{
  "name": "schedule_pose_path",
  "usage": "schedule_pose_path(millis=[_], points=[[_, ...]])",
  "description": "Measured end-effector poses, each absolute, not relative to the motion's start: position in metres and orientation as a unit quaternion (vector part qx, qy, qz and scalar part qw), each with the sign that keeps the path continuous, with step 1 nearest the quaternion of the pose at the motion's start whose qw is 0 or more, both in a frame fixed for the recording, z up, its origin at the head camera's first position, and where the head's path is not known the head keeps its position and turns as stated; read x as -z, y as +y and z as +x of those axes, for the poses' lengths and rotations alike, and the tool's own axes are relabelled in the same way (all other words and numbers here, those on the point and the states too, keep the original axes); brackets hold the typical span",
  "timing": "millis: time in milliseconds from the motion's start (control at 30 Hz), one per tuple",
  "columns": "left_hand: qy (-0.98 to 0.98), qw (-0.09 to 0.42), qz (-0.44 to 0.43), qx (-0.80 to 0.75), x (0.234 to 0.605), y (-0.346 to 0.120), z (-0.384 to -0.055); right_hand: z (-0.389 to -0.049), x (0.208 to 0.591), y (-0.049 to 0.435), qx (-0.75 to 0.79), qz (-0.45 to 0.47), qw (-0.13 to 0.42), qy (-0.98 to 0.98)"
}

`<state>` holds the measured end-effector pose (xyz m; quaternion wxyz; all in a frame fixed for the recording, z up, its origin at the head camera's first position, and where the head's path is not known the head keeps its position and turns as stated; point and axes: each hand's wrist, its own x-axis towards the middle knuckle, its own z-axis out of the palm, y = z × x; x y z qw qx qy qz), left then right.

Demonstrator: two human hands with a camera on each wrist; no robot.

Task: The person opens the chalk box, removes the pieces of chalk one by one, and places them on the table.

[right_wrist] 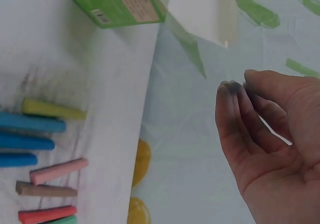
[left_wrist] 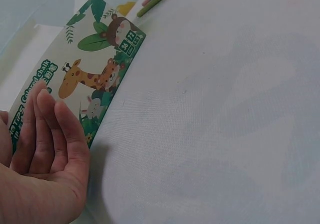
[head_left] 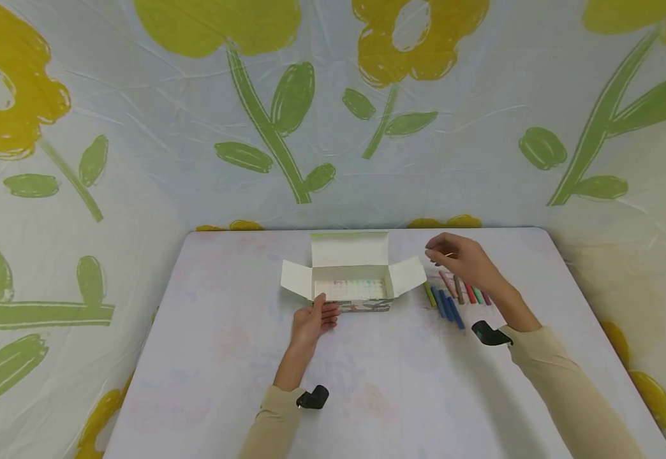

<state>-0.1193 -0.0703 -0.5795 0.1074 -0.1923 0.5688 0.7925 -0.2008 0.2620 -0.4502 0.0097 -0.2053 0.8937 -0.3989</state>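
An open chalk box (head_left: 367,307) stands with its lid raised and side flaps spread; rows of pale coloured tips (head_left: 356,286) show inside. My left hand (head_left: 309,326) pinches the box's front wall near its left corner, thumb over the rim and fingers along the printed outside. In the left wrist view those fingers (left_wrist: 62,139) lie against the cartoon animals. Above the loose chalks, right of the box, hovers my right hand (head_left: 473,262). Its fingers are loosely bent, with dusty tips near the thumb and nothing visible between them. Blue chalks (head_left: 446,306) lie below it.
Beside the blue sticks are a yellow-green chalk (right_wrist: 52,108), a pink chalk (right_wrist: 59,171), a brown chalk (right_wrist: 47,190) and a red chalk (right_wrist: 47,214). Chalk dust marks the white table (head_left: 218,382) there. A flower-printed cloth (head_left: 471,140) hangs behind the table's far edge.
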Motion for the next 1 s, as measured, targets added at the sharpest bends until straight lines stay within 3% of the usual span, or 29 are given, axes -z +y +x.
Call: schedule_pose_path(millis=[1000], points=[[0.569,0.102,-0.195,-0.793,0.579,-0.07,-0.121,-0.221,0.487,0.171,0.413,-0.311,0.11,0.849]])
